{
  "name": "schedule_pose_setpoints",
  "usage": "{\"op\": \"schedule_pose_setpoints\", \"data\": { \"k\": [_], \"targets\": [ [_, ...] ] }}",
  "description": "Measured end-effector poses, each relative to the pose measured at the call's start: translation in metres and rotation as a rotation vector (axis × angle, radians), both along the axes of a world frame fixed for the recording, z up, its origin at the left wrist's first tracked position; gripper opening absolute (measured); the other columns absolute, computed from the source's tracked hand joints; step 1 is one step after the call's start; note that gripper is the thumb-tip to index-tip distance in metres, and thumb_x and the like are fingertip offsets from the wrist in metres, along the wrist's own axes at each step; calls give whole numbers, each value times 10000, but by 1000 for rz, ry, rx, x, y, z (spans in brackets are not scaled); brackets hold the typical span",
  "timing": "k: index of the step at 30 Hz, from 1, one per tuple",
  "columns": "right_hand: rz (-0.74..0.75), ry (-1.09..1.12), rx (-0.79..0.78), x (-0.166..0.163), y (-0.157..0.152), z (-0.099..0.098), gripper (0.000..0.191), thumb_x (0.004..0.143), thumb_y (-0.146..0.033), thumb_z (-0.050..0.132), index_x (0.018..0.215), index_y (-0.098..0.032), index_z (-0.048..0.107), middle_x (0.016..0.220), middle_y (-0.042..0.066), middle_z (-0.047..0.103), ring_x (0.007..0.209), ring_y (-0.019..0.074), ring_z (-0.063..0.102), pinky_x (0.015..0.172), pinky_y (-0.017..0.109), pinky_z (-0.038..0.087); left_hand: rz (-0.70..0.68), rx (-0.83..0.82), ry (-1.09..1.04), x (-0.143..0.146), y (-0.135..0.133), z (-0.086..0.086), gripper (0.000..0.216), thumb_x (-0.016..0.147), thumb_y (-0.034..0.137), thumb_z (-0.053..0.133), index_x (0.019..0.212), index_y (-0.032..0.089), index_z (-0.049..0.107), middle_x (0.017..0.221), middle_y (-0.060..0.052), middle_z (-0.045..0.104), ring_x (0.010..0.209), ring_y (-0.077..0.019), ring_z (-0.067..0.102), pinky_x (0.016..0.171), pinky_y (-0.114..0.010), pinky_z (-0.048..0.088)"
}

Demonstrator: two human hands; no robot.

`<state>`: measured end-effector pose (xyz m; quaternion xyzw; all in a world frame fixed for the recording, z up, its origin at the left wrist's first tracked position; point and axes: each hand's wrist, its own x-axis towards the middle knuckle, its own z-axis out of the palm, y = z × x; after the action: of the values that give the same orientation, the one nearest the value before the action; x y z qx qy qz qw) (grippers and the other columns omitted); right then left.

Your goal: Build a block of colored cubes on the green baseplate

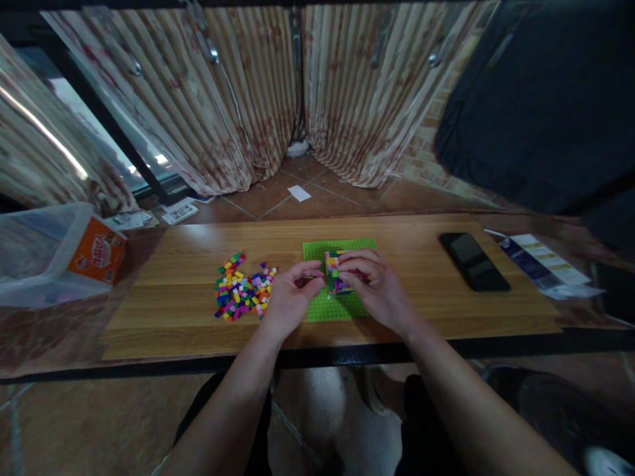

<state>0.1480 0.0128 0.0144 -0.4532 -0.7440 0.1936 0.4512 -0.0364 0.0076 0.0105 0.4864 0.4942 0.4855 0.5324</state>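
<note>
A green baseplate (pixel 342 250) lies on the wooden table (pixel 407 297) in front of me. On it stands a small block built of many-coloured bricks (pixel 333 272). My right hand (pixel 377 287) curls over the block, its fingers closed on the top and right side. My left hand (pixel 290 297) is at the block's left side, thumb and forefinger pinched together next to it; what they pinch is too small to make out. A heap of loose coloured bricks (pixel 242 289) lies just left of my left hand.
A black phone (pixel 473 261) lies to the right, with a printed leaflet (pixel 543 264) beyond it. At the far left stand a clear plastic tub (pixel 34 254) and an orange box (pixel 99 251). Curtains (pixel 278 92) hang behind the table.
</note>
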Motion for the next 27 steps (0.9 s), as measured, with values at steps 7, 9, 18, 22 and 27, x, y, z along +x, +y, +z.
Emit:
{"op": "schedule_pose_setpoints", "data": {
  "k": [7, 9, 18, 22, 27],
  "targets": [
    [-79, 113, -27, 9, 4, -6, 50, 838, -264, 686, 853, -271, 733, 1030, 37, 691, 1017, 230, 628, 956, 466, 465, 57, -35, 191, -5, 4, -4, 215, 767, 189, 627, 953, 151, 727, 775, -37, 728, 686, -153, 660, 707, -291, 523],
    [-44, -5, -45, 2, 0, -4, 65, 838, -247, 677, 827, -264, 738, 1046, 49, 688, 1058, 247, 609, 971, 488, 446, 43, -43, 201, -2, 3, -5, 217, 777, 190, 614, 959, 152, 726, 770, -37, 729, 680, -156, 663, 697, -288, 520],
    [-69, -183, -46, -10, -6, -6, 117, 781, -146, 674, 784, -251, 726, 1084, 67, 669, 1131, 276, 566, 1004, 517, 424, -35, 11, 191, 8, 2, -18, 209, 775, 218, 635, 952, 181, 740, 778, -29, 737, 706, -172, 669, 699, -299, 522],
    [-147, -127, -91, -13, -5, -11, 128, 742, -127, 686, 773, -247, 718, 1089, 74, 660, 1122, 276, 569, 1001, 519, 437, -16, 37, 203, 14, 2, -18, 196, 756, 184, 645, 925, 174, 744, 854, -43, 757, 761, -175, 678, 745, -303, 527],
    [-189, -47, -122, -15, -5, -13, 146, 725, -110, 677, 787, -238, 712, 1099, 84, 656, 1112, 271, 576, 1005, 525, 441, 20, 14, 153, 19, 2, -16, 185, 732, 158, 655, 898, 167, 735, 848, -41, 752, 758, -169, 677, 749, -302, 533]
  ]
}}
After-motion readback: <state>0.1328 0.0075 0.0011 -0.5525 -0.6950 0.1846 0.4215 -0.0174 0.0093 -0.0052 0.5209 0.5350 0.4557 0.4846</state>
